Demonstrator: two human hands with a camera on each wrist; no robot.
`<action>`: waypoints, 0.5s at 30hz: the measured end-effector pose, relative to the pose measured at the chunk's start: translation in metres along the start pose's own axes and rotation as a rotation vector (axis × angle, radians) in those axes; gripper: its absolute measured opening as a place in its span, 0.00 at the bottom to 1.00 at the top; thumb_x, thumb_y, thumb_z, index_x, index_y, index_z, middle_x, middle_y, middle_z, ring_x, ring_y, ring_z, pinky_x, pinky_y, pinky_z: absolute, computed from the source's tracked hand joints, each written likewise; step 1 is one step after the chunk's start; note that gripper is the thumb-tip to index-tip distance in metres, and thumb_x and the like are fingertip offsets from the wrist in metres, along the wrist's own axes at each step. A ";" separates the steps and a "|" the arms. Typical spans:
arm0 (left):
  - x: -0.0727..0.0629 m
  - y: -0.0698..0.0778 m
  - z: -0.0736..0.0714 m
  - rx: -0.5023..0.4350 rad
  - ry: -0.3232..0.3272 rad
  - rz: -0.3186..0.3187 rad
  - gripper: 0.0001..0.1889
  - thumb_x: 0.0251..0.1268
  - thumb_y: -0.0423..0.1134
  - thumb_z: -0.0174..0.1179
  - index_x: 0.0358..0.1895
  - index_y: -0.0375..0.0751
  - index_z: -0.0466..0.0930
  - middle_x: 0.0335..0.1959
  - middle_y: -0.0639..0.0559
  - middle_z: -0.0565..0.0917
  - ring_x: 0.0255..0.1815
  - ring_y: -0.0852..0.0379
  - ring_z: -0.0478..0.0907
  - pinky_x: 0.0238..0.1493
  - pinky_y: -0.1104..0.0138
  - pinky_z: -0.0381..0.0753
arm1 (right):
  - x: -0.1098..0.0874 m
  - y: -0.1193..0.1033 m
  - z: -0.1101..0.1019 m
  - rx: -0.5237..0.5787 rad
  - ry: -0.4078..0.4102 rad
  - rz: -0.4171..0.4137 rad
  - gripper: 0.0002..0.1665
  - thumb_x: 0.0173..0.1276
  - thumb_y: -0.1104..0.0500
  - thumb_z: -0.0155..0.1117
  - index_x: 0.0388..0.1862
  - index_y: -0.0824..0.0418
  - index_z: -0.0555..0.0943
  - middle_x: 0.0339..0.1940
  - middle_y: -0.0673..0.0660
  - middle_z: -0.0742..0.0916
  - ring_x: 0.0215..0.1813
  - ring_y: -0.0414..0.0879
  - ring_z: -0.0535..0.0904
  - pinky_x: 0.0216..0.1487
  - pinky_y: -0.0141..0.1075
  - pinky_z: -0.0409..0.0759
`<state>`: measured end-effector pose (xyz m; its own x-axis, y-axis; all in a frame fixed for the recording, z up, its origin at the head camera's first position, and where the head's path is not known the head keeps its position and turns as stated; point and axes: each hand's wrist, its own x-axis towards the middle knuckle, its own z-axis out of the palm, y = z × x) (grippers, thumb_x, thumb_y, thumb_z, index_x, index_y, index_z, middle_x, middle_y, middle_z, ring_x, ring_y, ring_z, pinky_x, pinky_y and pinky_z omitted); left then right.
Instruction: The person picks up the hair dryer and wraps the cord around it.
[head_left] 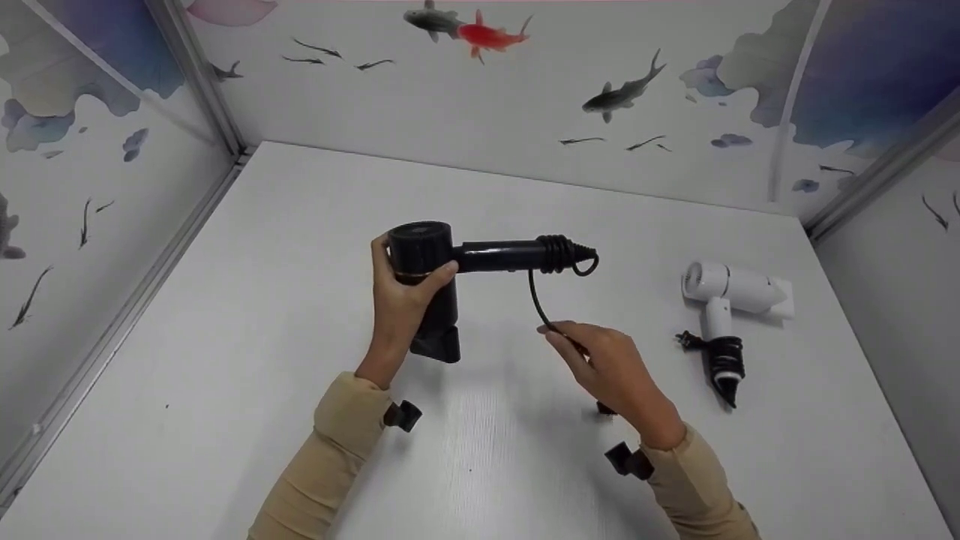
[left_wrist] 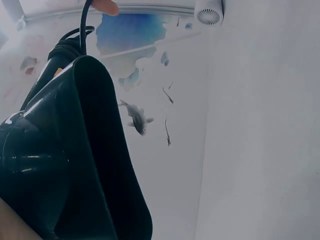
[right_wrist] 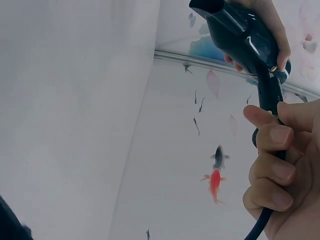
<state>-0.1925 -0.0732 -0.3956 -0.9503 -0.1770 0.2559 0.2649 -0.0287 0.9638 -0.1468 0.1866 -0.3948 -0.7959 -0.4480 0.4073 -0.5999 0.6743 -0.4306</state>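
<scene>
White surface (head_left: 262, 315) walled on three sides by panels painted with fish and pale clouds. Held above its middle, a black hair dryer (head_left: 431, 289), nozzle down toward the near edge and handle stretched out to the right, gripped round the barrel by the left hand (head_left: 397, 300), thumb across the front and fingers curled behind. Wound several turns round the far end of the handle, the black cord (head_left: 541, 300), dropping from there in a short curve to the right hand (head_left: 611, 367), just right of and nearer than the dryer, and pinched there between thumb and curled fingers. Seen from the right wrist: the same fingers (right_wrist: 272, 172) wrapped about the cord, dryer above them. Well apart to the right, lying on the surface, a white hair dryer (head_left: 731, 289) with its own cord coiled round the handle.
</scene>
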 end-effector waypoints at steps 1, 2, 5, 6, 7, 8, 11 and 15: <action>0.000 -0.001 0.000 0.007 -0.001 -0.009 0.35 0.50 0.42 0.68 0.60 0.47 0.58 0.44 0.47 0.74 0.42 0.52 0.73 0.47 0.61 0.73 | 0.000 0.001 0.000 -0.007 0.037 -0.033 0.09 0.67 0.61 0.58 0.42 0.59 0.84 0.30 0.48 0.85 0.25 0.32 0.68 0.27 0.28 0.69; 0.000 -0.002 -0.001 0.016 -0.004 -0.020 0.36 0.50 0.42 0.68 0.61 0.48 0.58 0.44 0.47 0.74 0.42 0.52 0.74 0.48 0.61 0.73 | 0.000 0.002 0.000 -0.010 0.075 -0.067 0.08 0.65 0.62 0.60 0.41 0.59 0.84 0.27 0.47 0.84 0.25 0.33 0.67 0.26 0.27 0.67; -0.001 -0.005 -0.001 0.043 -0.020 -0.055 0.37 0.51 0.43 0.68 0.63 0.49 0.56 0.44 0.47 0.74 0.43 0.53 0.74 0.48 0.62 0.73 | 0.002 0.005 0.000 0.006 0.181 -0.148 0.07 0.60 0.66 0.64 0.38 0.61 0.83 0.20 0.48 0.76 0.25 0.35 0.64 0.25 0.25 0.61; -0.001 -0.005 -0.002 0.048 -0.029 -0.066 0.38 0.51 0.42 0.68 0.63 0.49 0.56 0.44 0.47 0.74 0.43 0.53 0.74 0.48 0.62 0.73 | 0.002 0.006 0.000 0.022 0.209 -0.161 0.07 0.59 0.68 0.64 0.37 0.62 0.83 0.20 0.49 0.75 0.25 0.35 0.63 0.26 0.25 0.60; -0.001 -0.005 -0.001 0.055 -0.039 -0.075 0.38 0.51 0.42 0.68 0.64 0.48 0.55 0.44 0.46 0.74 0.43 0.53 0.75 0.49 0.62 0.74 | 0.002 0.006 -0.001 0.042 0.237 -0.169 0.08 0.58 0.70 0.64 0.37 0.63 0.82 0.20 0.49 0.74 0.26 0.36 0.63 0.26 0.25 0.60; -0.002 -0.004 -0.001 0.063 -0.051 -0.082 0.38 0.52 0.42 0.68 0.64 0.48 0.55 0.45 0.46 0.75 0.43 0.53 0.75 0.48 0.61 0.74 | 0.003 0.006 -0.002 0.065 0.264 -0.171 0.09 0.57 0.71 0.64 0.37 0.63 0.82 0.20 0.50 0.75 0.27 0.37 0.64 0.27 0.26 0.60; -0.006 0.009 0.000 0.093 -0.098 -0.103 0.37 0.53 0.39 0.67 0.64 0.44 0.55 0.45 0.43 0.76 0.42 0.52 0.77 0.47 0.61 0.76 | 0.004 0.006 -0.005 0.122 0.348 -0.159 0.11 0.56 0.74 0.64 0.38 0.65 0.81 0.21 0.52 0.75 0.28 0.39 0.64 0.29 0.26 0.61; -0.013 0.024 0.003 0.156 -0.178 -0.115 0.35 0.53 0.38 0.66 0.63 0.42 0.56 0.45 0.42 0.78 0.41 0.51 0.78 0.47 0.60 0.76 | 0.006 0.005 -0.011 0.119 0.452 -0.141 0.14 0.53 0.75 0.65 0.38 0.64 0.82 0.21 0.53 0.74 0.27 0.39 0.63 0.29 0.26 0.60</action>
<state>-0.1741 -0.0685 -0.3751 -0.9902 -0.0047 0.1396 0.1381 0.1163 0.9836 -0.1532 0.1935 -0.3860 -0.6067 -0.2122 0.7660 -0.7255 0.5416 -0.4246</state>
